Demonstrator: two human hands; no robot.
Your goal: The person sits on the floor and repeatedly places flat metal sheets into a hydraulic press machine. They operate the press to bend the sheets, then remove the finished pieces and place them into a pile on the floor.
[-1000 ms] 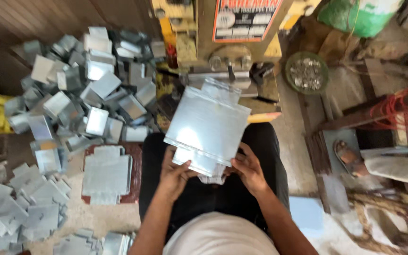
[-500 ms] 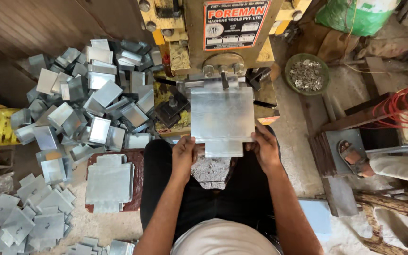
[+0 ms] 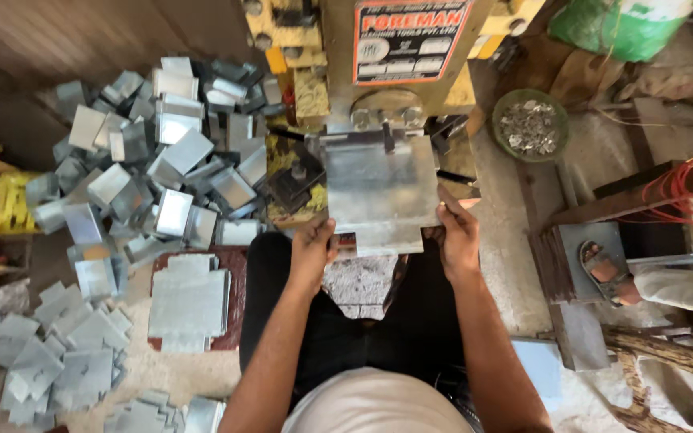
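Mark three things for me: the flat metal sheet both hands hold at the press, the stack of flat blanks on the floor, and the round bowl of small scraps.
metal sheet [image 3: 378, 188], head view, centre of its face
stack of blanks [image 3: 188, 301], head view, top blank's middle
bowl [image 3: 500, 108], head view, left rim

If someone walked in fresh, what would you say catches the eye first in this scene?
Probably the flat notched metal sheet at centre, held at its near corners by the left hand and right hand against the yellow press machine. Next, the big heap of folded metal boxes on the floor to the left, with a stack of flat blanks in front of it.
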